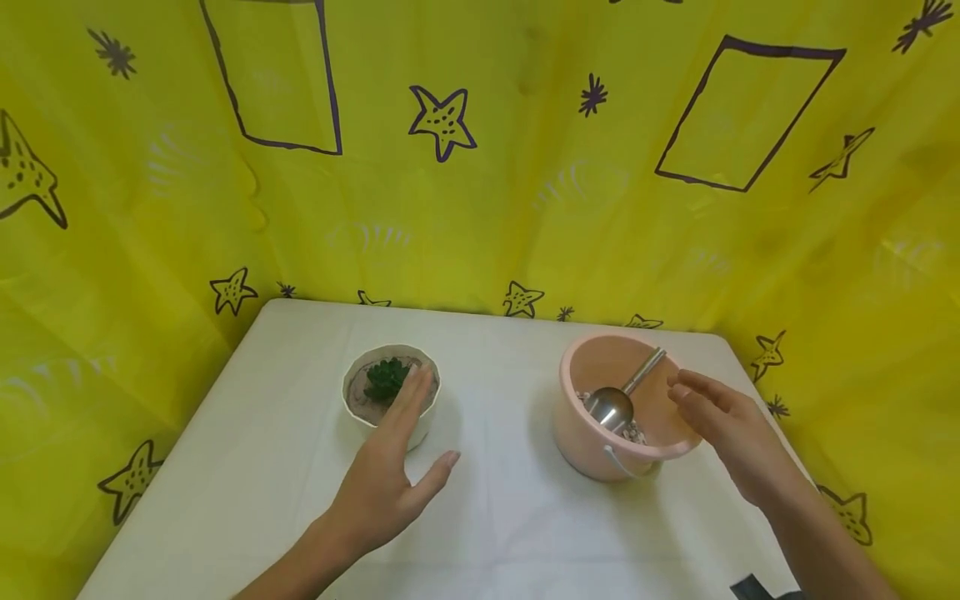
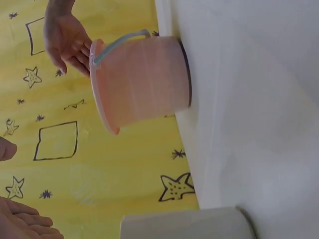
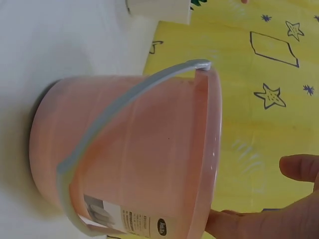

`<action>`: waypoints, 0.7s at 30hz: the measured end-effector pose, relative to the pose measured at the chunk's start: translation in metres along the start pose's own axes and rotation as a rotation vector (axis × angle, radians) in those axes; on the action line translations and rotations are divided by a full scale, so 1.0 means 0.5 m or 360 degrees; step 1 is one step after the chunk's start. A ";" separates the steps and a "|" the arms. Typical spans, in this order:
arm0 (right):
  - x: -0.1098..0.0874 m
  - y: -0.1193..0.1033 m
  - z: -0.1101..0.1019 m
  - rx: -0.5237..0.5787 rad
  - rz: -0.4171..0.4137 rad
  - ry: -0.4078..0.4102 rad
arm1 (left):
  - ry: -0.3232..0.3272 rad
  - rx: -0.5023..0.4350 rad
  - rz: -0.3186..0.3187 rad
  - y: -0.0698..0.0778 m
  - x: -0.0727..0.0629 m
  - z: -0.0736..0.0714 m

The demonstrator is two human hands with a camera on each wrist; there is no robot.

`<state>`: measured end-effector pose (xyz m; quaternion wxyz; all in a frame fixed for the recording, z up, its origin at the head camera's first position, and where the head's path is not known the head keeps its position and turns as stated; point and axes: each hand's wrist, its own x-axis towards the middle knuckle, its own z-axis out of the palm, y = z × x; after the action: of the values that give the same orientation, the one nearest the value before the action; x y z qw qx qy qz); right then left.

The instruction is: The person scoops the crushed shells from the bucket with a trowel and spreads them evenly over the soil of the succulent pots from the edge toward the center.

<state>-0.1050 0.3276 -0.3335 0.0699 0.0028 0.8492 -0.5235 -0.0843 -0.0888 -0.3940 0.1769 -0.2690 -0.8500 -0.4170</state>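
Observation:
A white pot (image 1: 420, 427) with a small green plant (image 1: 386, 379) stands on the left half of the table. Over its right edge my left hand (image 1: 386, 467) reaches with straight fingers and the thumb spread; nothing is in its grasp. On the right is a pink bucket (image 1: 592, 450) with a light handle (image 3: 124, 99) hanging down. A metal scoop (image 1: 611, 408) leans inside it on pale pebble-like bits (image 1: 634, 433). My right hand (image 1: 738, 433) is at the bucket's right rim, fingers relaxed; fingertips lie near or against the rim, and contact is hard to tell.
White cloth covers the table (image 1: 487, 517). A yellow curtain (image 1: 480, 208) with dark star and frame drawings surrounds the back and sides. A dark object (image 1: 753, 587) shows at the lower right edge. A printed label (image 3: 124, 216) is on the bucket's side.

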 end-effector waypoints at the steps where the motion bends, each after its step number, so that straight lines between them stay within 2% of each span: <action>1: 0.004 0.002 -0.001 0.0070 0.0024 -0.0048 | -0.0002 -0.0010 0.0006 0.002 0.000 0.005; 5: 0.020 0.007 -0.009 0.0318 0.0082 -0.0198 | -0.0011 -0.0055 0.0037 0.007 0.004 0.027; 8: 0.029 0.007 -0.014 0.0405 0.0113 -0.0256 | -0.0035 -0.0086 0.0041 0.014 0.010 0.041; 14: 0.044 0.007 -0.013 0.0437 0.0170 -0.0327 | -0.0102 -0.0133 0.0044 0.022 0.031 0.076; 17: 0.050 0.002 -0.007 0.0459 0.0211 -0.0331 | -0.0120 -0.0162 0.0041 0.018 0.050 0.102; 21: 0.057 -0.004 0.001 0.0475 0.0234 -0.0327 | -0.0124 -0.0214 -0.0016 0.010 0.080 0.140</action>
<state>-0.1333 0.3243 -0.3352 0.1930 0.0218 0.7481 -0.6345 -0.1183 -0.0174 -0.4113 0.1232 -0.2920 -0.8277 -0.4631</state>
